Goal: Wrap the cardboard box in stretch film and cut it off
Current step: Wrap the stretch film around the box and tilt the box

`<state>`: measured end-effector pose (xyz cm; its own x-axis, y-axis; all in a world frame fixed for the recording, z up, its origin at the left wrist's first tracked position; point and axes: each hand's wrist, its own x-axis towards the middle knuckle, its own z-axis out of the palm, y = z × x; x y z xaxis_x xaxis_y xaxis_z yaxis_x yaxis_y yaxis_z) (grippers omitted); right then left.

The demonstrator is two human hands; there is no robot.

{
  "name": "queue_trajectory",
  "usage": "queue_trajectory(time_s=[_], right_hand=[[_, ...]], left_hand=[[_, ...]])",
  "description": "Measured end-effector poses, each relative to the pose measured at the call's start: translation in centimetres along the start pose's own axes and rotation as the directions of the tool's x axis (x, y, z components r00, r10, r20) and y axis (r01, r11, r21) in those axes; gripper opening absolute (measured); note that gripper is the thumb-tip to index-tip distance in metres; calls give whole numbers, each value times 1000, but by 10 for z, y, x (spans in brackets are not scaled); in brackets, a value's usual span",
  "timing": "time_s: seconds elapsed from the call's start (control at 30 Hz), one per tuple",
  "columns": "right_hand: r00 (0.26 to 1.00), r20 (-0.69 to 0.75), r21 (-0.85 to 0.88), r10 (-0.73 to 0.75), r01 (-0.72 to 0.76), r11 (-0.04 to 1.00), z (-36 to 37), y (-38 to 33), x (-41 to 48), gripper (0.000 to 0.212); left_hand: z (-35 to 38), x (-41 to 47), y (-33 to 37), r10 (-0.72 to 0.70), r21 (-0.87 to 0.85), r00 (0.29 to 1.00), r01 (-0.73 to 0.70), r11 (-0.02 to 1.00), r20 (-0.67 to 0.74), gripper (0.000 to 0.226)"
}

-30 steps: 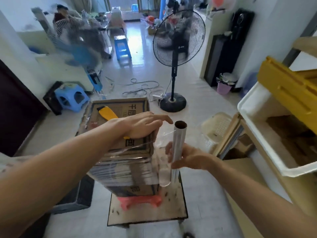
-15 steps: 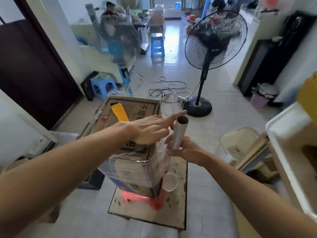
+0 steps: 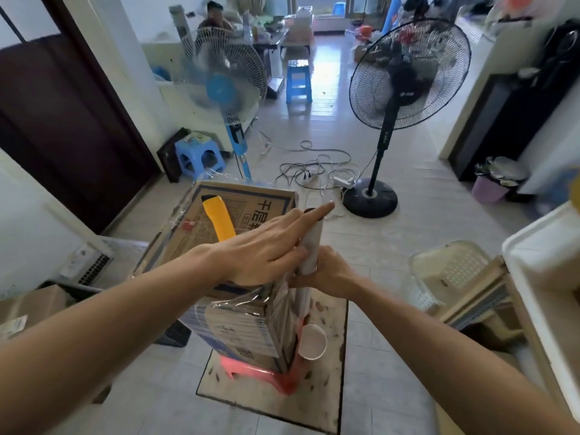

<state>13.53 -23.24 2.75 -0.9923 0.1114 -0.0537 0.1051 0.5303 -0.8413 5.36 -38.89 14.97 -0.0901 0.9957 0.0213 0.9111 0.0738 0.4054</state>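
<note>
Pressing flat on the top of the cardboard box (image 3: 238, 328), the left hand (image 3: 263, 246) lies with straight fingers, holding nothing. Its index finger (image 3: 317, 211) reaches out over the upper end of the roll of stretch film (image 3: 310, 246). The right hand (image 3: 329, 274) has its fingers curled round that roll and holds it upright at the box's 3 o'clock side.

1 second ago the roll stood apart from the box with a clear span of film stretched between them. Now it sits tight against the corner, and the left index finger, curled then, points across its top. That suggests another length of film has been laid on the near faces, which already show glossy, wrinkled layers. The cut is probably close but not yet begun. The yellow utility knife (image 3: 218, 219) lies untouched on the box top, at 11 o'clock from the left hand.

The box stands on a red stool (image 3: 276, 376). Blue Chinese characters are printed on its top. The first looks like 千, and the left hand covers the rest. A small mark on the hub of the black fan (image 3: 408, 73), at 1 o'clock, is too small to read.
</note>
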Motion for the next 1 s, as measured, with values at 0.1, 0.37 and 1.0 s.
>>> queue_trajectory(time_s=[0.1, 0.37, 1.0], right_hand=[[1000, 19, -39, 16, -15, 999, -2, 3, 8, 43], [989, 144, -104, -24, 40, 994, -19, 7, 30, 36], [985, 163, 115, -53, 34, 993, -18, 24, 30, 50]], left_hand=[[0, -12, -3, -99, 31, 988, 104, 994, -120, 76], [8, -14, 26, -553, 171, 832, 539, 825, 45, 97], [69, 14, 47, -706, 332, 560, 828, 453, -433, 97]])
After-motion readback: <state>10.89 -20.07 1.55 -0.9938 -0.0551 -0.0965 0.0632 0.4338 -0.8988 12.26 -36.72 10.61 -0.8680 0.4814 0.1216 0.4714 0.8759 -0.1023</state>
